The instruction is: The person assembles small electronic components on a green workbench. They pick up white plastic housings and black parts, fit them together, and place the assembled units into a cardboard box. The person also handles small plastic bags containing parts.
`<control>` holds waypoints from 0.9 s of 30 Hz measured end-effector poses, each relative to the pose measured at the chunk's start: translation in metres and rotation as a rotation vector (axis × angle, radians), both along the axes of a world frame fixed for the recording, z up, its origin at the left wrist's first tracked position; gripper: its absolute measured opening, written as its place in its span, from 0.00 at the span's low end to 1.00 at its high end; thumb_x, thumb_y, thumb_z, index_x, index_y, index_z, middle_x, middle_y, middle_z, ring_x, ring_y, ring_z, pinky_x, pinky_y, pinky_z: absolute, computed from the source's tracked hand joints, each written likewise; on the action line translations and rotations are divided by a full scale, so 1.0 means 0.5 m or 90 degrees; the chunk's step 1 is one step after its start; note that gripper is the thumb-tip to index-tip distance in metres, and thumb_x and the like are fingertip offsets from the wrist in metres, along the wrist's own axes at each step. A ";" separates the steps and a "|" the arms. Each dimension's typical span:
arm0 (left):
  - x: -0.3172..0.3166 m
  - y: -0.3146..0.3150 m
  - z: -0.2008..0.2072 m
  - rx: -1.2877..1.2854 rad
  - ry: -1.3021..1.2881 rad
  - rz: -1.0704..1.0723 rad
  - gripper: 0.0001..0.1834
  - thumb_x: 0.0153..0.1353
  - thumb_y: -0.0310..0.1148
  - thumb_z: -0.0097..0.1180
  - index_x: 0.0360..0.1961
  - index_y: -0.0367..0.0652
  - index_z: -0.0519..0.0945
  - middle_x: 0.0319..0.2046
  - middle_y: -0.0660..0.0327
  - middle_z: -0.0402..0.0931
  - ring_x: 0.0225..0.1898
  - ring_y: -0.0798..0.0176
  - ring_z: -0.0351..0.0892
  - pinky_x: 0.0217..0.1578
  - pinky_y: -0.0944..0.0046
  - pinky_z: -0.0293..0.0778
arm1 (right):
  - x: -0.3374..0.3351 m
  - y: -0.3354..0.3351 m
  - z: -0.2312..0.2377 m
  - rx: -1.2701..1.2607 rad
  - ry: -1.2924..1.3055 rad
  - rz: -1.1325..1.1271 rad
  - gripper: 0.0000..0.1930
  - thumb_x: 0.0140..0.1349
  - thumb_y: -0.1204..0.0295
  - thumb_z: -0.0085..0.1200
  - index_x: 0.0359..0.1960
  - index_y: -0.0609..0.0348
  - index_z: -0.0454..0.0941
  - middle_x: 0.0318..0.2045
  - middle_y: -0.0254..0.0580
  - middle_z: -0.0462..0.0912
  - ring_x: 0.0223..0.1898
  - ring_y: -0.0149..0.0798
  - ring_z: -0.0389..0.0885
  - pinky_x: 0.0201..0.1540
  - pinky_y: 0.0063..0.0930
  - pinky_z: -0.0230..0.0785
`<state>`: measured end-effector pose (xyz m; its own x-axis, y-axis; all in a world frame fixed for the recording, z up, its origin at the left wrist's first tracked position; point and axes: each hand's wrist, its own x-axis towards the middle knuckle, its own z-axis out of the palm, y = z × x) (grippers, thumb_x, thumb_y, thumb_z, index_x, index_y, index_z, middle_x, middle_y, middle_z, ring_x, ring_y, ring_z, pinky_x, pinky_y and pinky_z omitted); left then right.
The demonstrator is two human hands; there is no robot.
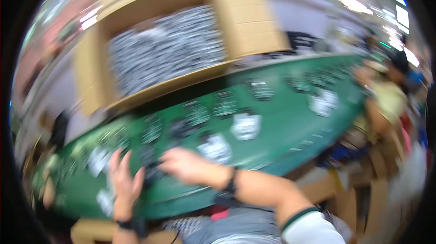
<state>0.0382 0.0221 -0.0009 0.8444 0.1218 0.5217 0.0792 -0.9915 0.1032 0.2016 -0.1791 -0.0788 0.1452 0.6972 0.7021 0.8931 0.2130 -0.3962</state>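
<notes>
My left hand (125, 178) is over the green belt (284, 137), its fingers and thumb spread and nothing seen in it. To its right, my right hand (186, 167) reaches left, its blurred fingertips at a small dark piece (153, 171); whether they grip it cannot be told. Another dark piece (180, 129) sits just beyond that hand. White bundles of small packets lie about: one (214, 147) beyond my right wrist, one (245, 125) farther right, one (98, 160) beside my left hand. Blackish-green pieces (196, 113) form a row along the far side.
A large open carton (170, 80), filled with grey wrapped items (168, 46), stands beyond the belt. At right a person in a yellow top (390, 103) works at the belt; another person's arm (49, 193) shows at far left. Cardboard boxes (334, 207) stand low at right.
</notes>
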 end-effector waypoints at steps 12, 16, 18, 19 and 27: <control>-0.047 0.004 -0.009 -0.027 0.297 0.355 0.43 0.60 0.62 0.59 0.67 0.40 0.74 0.67 0.34 0.66 0.67 0.33 0.66 0.68 0.43 0.62 | 0.003 -0.035 0.052 -0.051 0.075 0.078 0.16 0.58 0.83 0.58 0.49 0.61 0.82 0.55 0.51 0.82 0.58 0.54 0.80 0.59 0.41 0.76; -0.048 -0.036 0.016 -0.038 0.275 0.270 0.55 0.53 0.63 0.64 0.75 0.40 0.63 0.71 0.32 0.60 0.72 0.30 0.57 0.71 0.41 0.57 | 0.021 -0.074 0.080 -0.052 0.311 -0.023 0.16 0.57 0.82 0.61 0.49 0.62 0.82 0.53 0.51 0.82 0.53 0.53 0.82 0.56 0.39 0.78; -0.064 -0.029 0.014 -0.032 0.307 0.226 0.54 0.52 0.61 0.65 0.74 0.40 0.64 0.71 0.32 0.59 0.72 0.29 0.57 0.72 0.41 0.56 | 0.036 -0.082 0.078 -0.045 0.255 -0.054 0.17 0.56 0.80 0.62 0.49 0.61 0.82 0.53 0.51 0.82 0.54 0.53 0.82 0.58 0.40 0.76; -0.068 -0.026 0.014 -0.029 0.324 0.206 0.54 0.52 0.60 0.65 0.74 0.39 0.64 0.71 0.32 0.59 0.72 0.29 0.56 0.72 0.41 0.55 | 0.043 -0.084 0.074 -0.042 0.228 -0.067 0.18 0.56 0.79 0.62 0.50 0.60 0.82 0.54 0.51 0.82 0.54 0.53 0.81 0.59 0.40 0.76; -0.051 -0.028 0.016 -0.040 0.140 0.189 0.44 0.52 0.51 0.67 0.65 0.34 0.73 0.47 0.41 0.80 0.51 0.38 0.75 0.58 0.46 0.70 | 0.033 -0.065 0.062 -0.060 0.108 -0.074 0.18 0.61 0.75 0.61 0.55 0.59 0.81 0.53 0.50 0.84 0.57 0.55 0.80 0.61 0.43 0.74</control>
